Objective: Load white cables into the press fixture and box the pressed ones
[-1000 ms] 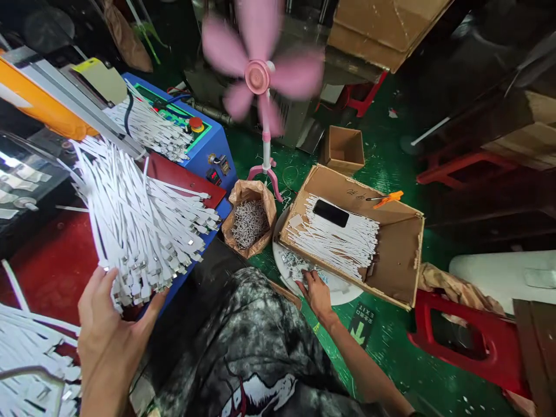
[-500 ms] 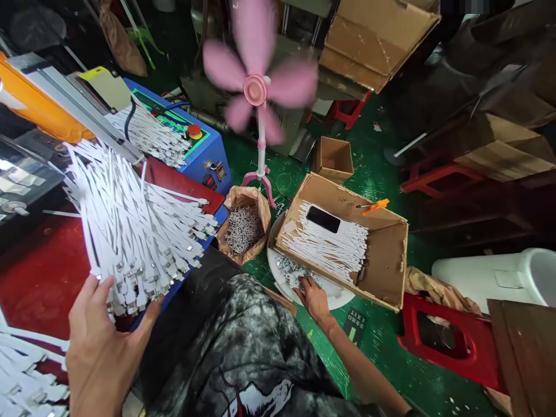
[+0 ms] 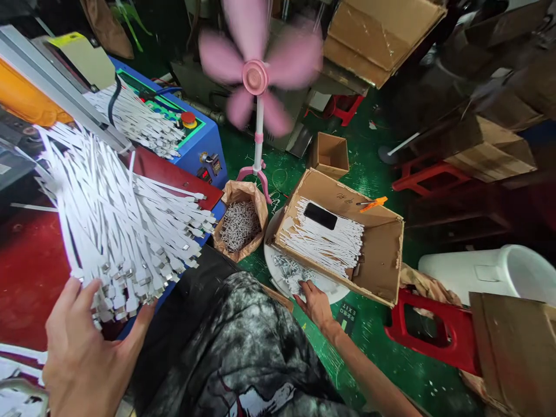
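Though many, cables [image 3: 125,231] against left hand [image 3: 87,347]

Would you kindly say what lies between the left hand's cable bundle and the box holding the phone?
The head view shows a paper bag of small grey pieces.

Pink fan [image 3: 255,77] stood on the green flr [image 3: 369,172], blades blurred; sm. cdbd box [image 3: 332,149] sat open nr its base, to the rt. Lg. carton [image 3: 382,40] showed up top. EXIT sign [image 3: 347,313] was on the flr. Red stool [image 3: 464,339] stood lower rt, white bin [image 3: 463,269] just beyond.
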The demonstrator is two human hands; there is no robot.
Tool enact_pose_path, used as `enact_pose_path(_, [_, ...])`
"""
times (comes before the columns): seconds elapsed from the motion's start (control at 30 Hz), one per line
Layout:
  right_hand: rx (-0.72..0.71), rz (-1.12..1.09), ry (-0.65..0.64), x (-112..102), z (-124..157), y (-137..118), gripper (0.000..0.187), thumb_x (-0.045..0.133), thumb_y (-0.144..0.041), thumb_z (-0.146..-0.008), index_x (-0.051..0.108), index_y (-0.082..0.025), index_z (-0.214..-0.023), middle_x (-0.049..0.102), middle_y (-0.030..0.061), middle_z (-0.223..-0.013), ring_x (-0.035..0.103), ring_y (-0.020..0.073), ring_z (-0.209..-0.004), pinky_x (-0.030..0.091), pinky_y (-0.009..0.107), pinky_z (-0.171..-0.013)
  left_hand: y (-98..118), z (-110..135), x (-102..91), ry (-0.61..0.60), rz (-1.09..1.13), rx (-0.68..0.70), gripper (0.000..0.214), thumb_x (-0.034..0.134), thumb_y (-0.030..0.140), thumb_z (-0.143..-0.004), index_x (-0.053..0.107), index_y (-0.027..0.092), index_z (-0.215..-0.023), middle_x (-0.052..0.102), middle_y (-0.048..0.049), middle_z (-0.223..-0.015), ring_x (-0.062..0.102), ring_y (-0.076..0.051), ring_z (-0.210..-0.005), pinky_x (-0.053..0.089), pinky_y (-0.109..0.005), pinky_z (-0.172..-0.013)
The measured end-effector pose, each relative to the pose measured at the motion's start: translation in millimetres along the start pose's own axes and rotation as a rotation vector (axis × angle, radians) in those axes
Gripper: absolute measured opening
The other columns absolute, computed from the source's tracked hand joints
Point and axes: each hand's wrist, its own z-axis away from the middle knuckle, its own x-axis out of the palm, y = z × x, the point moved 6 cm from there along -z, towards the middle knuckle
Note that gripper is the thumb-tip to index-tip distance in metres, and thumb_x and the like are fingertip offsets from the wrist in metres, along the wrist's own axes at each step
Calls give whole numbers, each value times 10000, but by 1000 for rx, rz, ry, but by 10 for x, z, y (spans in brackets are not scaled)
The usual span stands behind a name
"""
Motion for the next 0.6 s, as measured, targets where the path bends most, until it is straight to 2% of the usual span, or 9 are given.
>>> enact_pose_path(0.13, [32, -3, -2, -8, 5, 39, 310, 551, -309, -1037, 605, -158, -1302, 687, 141, -1152, 726, 259, -969, 558, 322, -805, 12, 1, 5, 3, 1, -5, 898, 735, 553, -807, 389, 337, -1607, 399, -72, -1684, 378, -405, -1528, 307, -643, -1234])
enact_pose_path(0.4, [123, -35, 7, 7, -254, -112, 248, 589, -280, -1020, 614, -182, -1247, 679, 140, -1174, 716, 262, -1001, 544, 324, -830, 16, 3, 6, -16, -1, -3, 909, 735, 523, -814, 361, 330, -1620, 370, -58, -1700, 352, -398, -1543, 286, -627, -1251])
enact_pose_path(0.5, [153, -58, 6, -57, -266, -140, 264, 648, -269, -983, 628, -179, -1231, 684, 144, -1176, 726, 257, -966, 536, 310, -797, 25, -1, -9, 0, 3, -15, 887, 726, 532, -815, 382, 341, -1610, 385, -56, -1693, 366, -402, -1535, 291, -633, -1247])
enact_pose_path(0.6, [170, -99, 19, -197, -253, -99, 311, 642, -338, -991, 638, -174, -1255, 702, 140, -1172, 734, 250, -957, 531, 306, -810, 36, -4, -12, 5, 1, -5, 883, 720, 541, -815, 395, 331, -1608, 400, -63, -1684, 380, -403, -1528, 304, -617, -1249])
